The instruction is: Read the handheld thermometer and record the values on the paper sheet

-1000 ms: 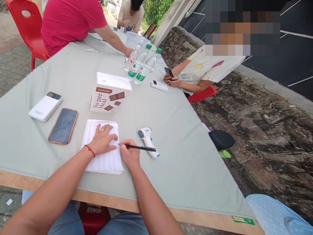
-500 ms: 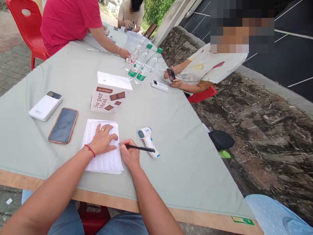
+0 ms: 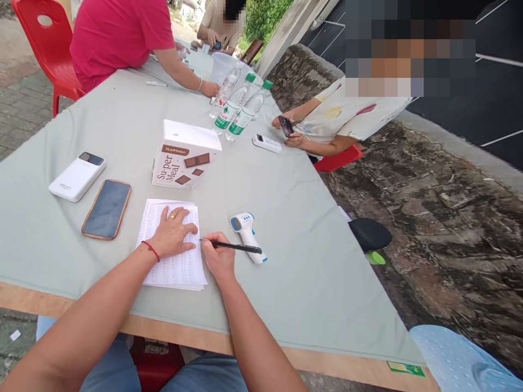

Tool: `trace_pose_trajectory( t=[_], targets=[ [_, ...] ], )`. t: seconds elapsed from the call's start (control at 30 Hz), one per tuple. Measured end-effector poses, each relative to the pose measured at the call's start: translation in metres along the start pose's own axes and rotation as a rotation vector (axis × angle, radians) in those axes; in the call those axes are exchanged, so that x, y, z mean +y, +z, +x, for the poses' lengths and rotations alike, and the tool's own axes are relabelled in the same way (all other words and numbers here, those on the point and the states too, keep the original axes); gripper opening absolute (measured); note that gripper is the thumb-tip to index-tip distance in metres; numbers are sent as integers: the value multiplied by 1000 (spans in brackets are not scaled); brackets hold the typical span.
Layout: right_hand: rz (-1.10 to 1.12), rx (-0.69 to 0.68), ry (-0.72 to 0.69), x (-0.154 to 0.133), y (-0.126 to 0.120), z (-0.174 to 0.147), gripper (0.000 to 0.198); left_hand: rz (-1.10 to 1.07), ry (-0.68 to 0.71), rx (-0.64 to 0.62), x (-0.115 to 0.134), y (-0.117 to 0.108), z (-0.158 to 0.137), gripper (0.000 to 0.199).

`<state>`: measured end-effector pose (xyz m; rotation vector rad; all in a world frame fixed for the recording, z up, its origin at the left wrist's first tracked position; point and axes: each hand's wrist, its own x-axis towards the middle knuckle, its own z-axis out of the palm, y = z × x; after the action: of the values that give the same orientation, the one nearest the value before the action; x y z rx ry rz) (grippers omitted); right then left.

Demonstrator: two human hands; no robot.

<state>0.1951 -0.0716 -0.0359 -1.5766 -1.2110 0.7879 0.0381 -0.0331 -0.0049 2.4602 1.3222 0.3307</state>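
Observation:
My left hand [image 3: 174,231] rests with its fingers spread on a small stack of paper sheets [image 3: 180,272] covered in rows of fine writing. In my right hand [image 3: 219,258] is a black pen [image 3: 241,247], its tip at the right edge of the top sheet. The pen's back end points right, over the handle of a white and blue infrared thermometer [image 3: 247,234]. Beyond the paper stands a white and brown box [image 3: 186,158] marked "Su-per Meal". To the left of the sheets lies a phone [image 3: 107,209] in a brown-edged case, and farther left a white power bank [image 3: 77,177].
Several water bottles [image 3: 232,111] stand past the box, near a clear plastic tub [image 3: 220,61]. A white device [image 3: 266,143] lies by a person holding a phone [image 3: 286,126] on the right. Someone in a pink shirt [image 3: 122,38] reaches across the far left side.
My right hand and the pen have shifted very slightly to the right. My left hand stays in place on the sheets. The pink-sleeved arm has moved a little to the right.

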Motion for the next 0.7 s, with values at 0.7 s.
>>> trace_pose_trajectory(
  t=[0.7],
  targets=[
    [-35,-11,3,2,-1,0,8,-32,8,29,-1,2,0,25]
  ],
)
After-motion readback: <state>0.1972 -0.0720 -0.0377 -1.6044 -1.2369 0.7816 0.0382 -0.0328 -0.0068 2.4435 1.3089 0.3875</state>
